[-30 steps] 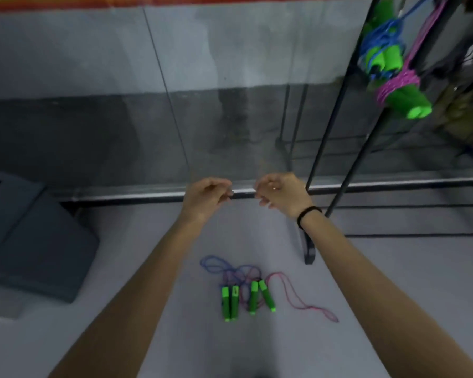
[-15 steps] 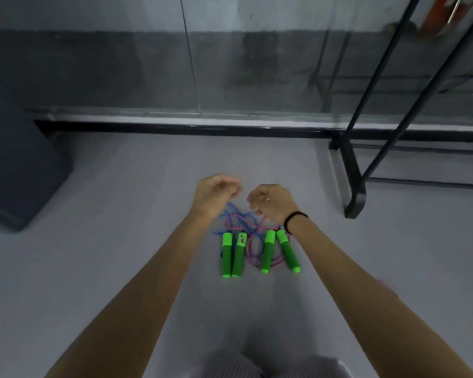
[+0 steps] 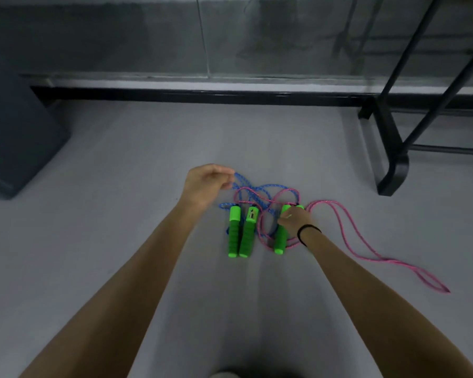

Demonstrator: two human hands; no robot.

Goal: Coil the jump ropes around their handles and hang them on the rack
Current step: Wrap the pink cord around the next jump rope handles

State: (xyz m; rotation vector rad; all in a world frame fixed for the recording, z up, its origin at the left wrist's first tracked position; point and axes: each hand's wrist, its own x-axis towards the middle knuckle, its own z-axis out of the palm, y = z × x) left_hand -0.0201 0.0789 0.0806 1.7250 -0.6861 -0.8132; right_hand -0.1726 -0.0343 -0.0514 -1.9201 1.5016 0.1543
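Two jump ropes lie tangled on the grey floor. The blue rope (image 3: 257,190) has a pair of green foam handles (image 3: 239,233) lying side by side. My left hand (image 3: 206,184) hovers with loosely curled fingers at the far loop of the blue rope; it is unclear whether it touches. My right hand (image 3: 295,219) curls over the top of the pink rope's green handles (image 3: 280,238). The pink rope (image 3: 350,227) trails away to the right in a long loop. Only the black rack's foot and slanted bars (image 3: 393,159) show at the right.
A dark grey box (image 3: 17,132) stands at the left. A black floor rail (image 3: 202,94) under a glass wall runs across the back. Bare grey floor (image 3: 134,173) lies around the ropes.
The view has dropped from the rack to the floor. Both hands have come down to the ropes, and my right hand has closed on the pink rope's handles.
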